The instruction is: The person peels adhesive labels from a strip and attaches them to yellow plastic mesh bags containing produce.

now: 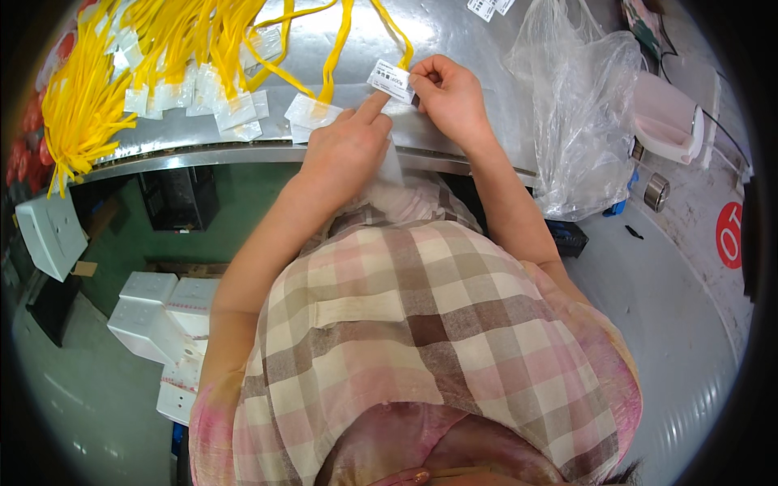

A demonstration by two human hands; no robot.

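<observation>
A white label [391,80] with printed text lies at the end of a yellow strap [406,54] on the metal table [437,27]. The thumb and fingers of my right hand [450,97] pinch the label's right end. My left hand [349,146] is at the table's front edge, its index finger touching the label's lower edge. What its other fingers hold is hidden. Thin translucent plastic [391,164] hangs below that hand. Just left of it, a white tag [307,112] in clear film ends another yellow strap [331,67].
Many yellow straps [176,36] with filmed white tags [234,115] are heaped at the left. Printed labels [483,7] lie at the far edge. A clear plastic bag [577,121] hangs over the right side. White foam boxes [149,316] stand on the floor, lower left.
</observation>
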